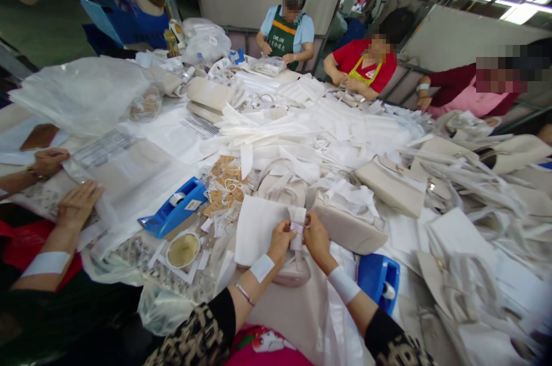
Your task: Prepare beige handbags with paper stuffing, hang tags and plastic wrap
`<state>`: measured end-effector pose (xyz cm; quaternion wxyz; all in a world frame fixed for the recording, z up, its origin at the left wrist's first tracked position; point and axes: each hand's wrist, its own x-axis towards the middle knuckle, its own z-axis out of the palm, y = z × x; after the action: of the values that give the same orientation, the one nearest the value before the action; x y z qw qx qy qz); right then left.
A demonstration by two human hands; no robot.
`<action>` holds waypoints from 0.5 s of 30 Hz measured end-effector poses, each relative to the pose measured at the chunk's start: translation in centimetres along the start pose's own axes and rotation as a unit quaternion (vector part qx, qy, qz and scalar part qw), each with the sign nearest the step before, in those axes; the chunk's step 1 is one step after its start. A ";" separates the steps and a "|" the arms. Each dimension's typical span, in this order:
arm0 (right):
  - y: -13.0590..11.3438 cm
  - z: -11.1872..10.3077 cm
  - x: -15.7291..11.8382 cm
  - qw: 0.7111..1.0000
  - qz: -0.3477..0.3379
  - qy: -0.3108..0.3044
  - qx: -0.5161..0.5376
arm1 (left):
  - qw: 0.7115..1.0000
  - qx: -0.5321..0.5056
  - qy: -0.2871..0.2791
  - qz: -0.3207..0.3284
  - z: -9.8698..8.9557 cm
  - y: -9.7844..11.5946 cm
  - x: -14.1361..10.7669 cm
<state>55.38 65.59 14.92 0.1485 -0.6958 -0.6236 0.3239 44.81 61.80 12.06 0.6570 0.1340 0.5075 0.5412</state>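
Note:
In the head view, my left hand (pixel 279 243) pinches the left edge of a small white wrapping strip (pixel 297 217). Its right edge is between the fingers of my right hand (pixel 317 242). The strip lies around or over a strap of a pale beige handbag (pixel 292 278) in front of me; which of the two, I cannot tell. A white sheet (pixel 255 228) lies just left of my left hand. Close to my right hand sits another beige handbag (pixel 345 219) with white paper on top. My fingertips partly hide the strip.
Left of me stands a blue tape dispenser (pixel 175 208), beside brown hang tags (pixel 226 179) and a round tub (pixel 183 250). A second blue dispenser (pixel 379 284) is at right. A co-worker's hands (pixel 80 202) press a plastic-covered bag. White strips (pixel 259 130) are heaped mid-table; several people sit around.

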 end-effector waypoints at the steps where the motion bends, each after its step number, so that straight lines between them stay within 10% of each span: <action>1: 0.3 0.3 -0.2 0.999 0.004 0.002 0.038 | 1.000 -0.004 -0.006 -0.008 0.0 0.1 0.0; 15: 1.2 2.6 -0.9 0.962 0.071 0.016 0.262 | 0.996 0.060 -0.049 -0.045 0.7 0.3 0.0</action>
<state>54.66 63.99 12.48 0.3124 -0.6801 -0.4639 0.4741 45.21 62.21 12.62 0.6957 0.1762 0.5118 0.4722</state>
